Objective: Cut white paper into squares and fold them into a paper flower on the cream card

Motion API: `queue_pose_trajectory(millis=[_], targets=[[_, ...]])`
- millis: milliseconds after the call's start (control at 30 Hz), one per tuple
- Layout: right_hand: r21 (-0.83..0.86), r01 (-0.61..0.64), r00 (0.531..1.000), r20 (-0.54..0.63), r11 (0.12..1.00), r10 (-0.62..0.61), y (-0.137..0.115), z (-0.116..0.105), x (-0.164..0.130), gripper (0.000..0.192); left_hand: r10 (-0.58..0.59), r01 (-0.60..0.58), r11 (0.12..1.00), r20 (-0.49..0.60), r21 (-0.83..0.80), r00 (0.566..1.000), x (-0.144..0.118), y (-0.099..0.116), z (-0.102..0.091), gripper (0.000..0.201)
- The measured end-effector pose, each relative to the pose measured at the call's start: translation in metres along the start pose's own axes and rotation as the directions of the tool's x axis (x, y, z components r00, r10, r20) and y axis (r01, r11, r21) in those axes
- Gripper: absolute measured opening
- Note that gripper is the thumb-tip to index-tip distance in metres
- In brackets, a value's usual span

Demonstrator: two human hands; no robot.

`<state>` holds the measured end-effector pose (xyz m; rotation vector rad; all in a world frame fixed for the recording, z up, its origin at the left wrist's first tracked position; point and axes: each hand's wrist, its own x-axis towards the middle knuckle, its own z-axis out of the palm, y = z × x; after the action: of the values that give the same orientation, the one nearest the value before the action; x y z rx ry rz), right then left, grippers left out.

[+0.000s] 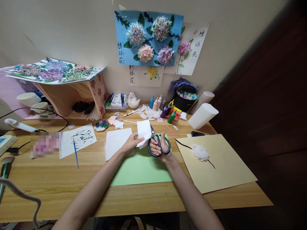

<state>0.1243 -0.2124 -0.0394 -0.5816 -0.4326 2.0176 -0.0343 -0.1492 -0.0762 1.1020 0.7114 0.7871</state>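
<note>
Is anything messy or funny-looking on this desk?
Yes. White paper scraps lie scattered at the back of the table, near the paint bottles. A white roll lies tipped on its side at the right. On the wall, the blue flower poster hangs tilted.

Head-worn view, facing forward and down, near the desk (59, 188)

Bare forearms, no sleeves, ringless.
</note>
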Motion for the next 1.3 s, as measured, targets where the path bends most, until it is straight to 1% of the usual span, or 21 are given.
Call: queue_pose_trajectory(millis=[133, 300, 433, 533, 633, 667, 700, 767, 800, 833, 867, 900, 933, 967, 1033, 1100, 1233, 1267, 1300], targets=[[-0.025, 0.000, 1.000, 0.007, 1.000, 0.000, -0.004, -0.001, -0.001, 0.075, -0.015, 0.014, 0.999, 0.033, 0.029, 0.999, -0.001, 0.002, 0.001, 0.054], [-0.007, 0.051, 0.999, -0.018, 0.999, -0.051, -0.005, -0.004, 0.000, 0.072, -0.067, 0.066, 0.998, 0.079, 0.025, 0.995, -0.004, 0.006, 0.003, 0.057], [-0.026, 0.055, 0.998, -0.020, 0.998, -0.056, -0.006, -0.005, 0.000, 0.071, -0.089, 0.084, 0.995, 0.105, 0.052, 0.990, -0.005, 0.006, 0.002, 0.054], [-0.040, 0.095, 0.993, -0.071, 0.995, -0.098, -0.010, -0.005, -0.002, 0.068, -0.103, 0.097, 0.994, 0.113, 0.059, 0.988, -0.005, 0.006, 0.003, 0.052], [-0.131, 0.162, 0.971, -0.154, 0.978, -0.182, -0.015, -0.005, -0.002, 0.071, -0.087, 0.083, 0.995, 0.073, 0.046, 0.994, -0.005, 0.011, 0.007, 0.053], [-0.187, 0.180, 0.955, -0.202, 0.966, -0.217, -0.016, -0.006, -0.001, 0.072, -0.063, 0.061, 0.997, 0.044, 0.047, 0.997, -0.005, 0.013, 0.008, 0.053], [-0.262, 0.197, 0.927, -0.264, 0.945, -0.267, -0.016, -0.007, 0.000, 0.072, -0.032, 0.032, 0.998, 0.013, 0.056, 0.999, -0.004, 0.016, 0.010, 0.051], [-0.457, 0.211, 0.833, -0.379, 0.864, -0.404, -0.015, -0.010, 0.002, 0.066, 0.040, -0.036, 0.995, -0.040, 0.097, 0.998, -0.003, 0.022, 0.013, 0.047], [-0.560, 0.207, 0.781, -0.400, 0.802, -0.480, -0.013, -0.012, 0.003, 0.060, 0.075, -0.067, 0.989, -0.058, 0.128, 0.995, -0.003, 0.024, 0.015, 0.045], [-0.648, 0.201, 0.746, -0.384, 0.734, -0.544, -0.011, -0.014, 0.004, 0.053, 0.109, -0.096, 0.982, -0.074, 0.162, 0.991, -0.002, 0.027, 0.016, 0.042], [-0.710, 0.202, 0.734, -0.347, 0.675, -0.584, -0.009, -0.015, 0.005, 0.047, 0.143, -0.123, 0.972, -0.090, 0.199, 0.986, -0.002, 0.029, 0.018, 0.040], [-0.744, 0.208, 0.738, -0.307, 0.635, -0.601, -0.007, -0.015, 0.005, 0.042, 0.175, -0.145, 0.959, -0.109, 0.243, 0.978, -0.002, 0.031, 0.020, 0.038], [-0.755, 0.215, 0.751, -0.278, 0.620, -0.599, -0.004, -0.016, 0.006, 0.039, 0.206, -0.160, 0.942, -0.133, 0.295, 0.969, -0.002, 0.032, 0.022, 0.036], [-0.752, 0.226, 0.759, -0.263, 0.620, -0.596, -0.002, -0.016, 0.006, 0.037, 0.238, -0.170, 0.920, -0.160, 0.353, 0.958, -0.002, 0.033, 0.025, 0.034], [-0.737, 0.244, 0.751, -0.267, 0.630, -0.604, 0.001, -0.016, 0.008, 0.035, 0.303, -0.174, 0.866, -0.215, 0.468, 0.929, -0.002, 0.035, 0.031, 0.031], [-0.742, 0.260, 0.727, -0.271, 0.618, -0.631, 0.003, -0.016, 0.009, 0.033, 0.360, -0.168, 0.822, -0.267, 0.545, 0.894, 0.000, 0.036, 0.039, 0.030], [-0.756, 0.290, 0.672, -0.275, 0.587, -0.687, 0.002, -0.015, 0.010, 0.033, 0.419, -0.140, 0.783, -0.347, 0.606, 0.839, 0.009, 0.036, 0.053, 0.030], [-0.739, 0.298, 0.671, -0.288, 0.604, -0.683, 0.000, -0.014, 0.009, 0.035, 0.436, -0.124, 0.766, -0.367, 0.631, 0.822, 0.012, 0.037, 0.054, 0.030], [-0.709, 0.301, 0.692, -0.298, 0.638, -0.657, -0.001, -0.013, 0.008, 0.037, 0.457, -0.109, 0.747, -0.387, 0.656, 0.801, 0.015, 0.038, 0.054, 0.030]])
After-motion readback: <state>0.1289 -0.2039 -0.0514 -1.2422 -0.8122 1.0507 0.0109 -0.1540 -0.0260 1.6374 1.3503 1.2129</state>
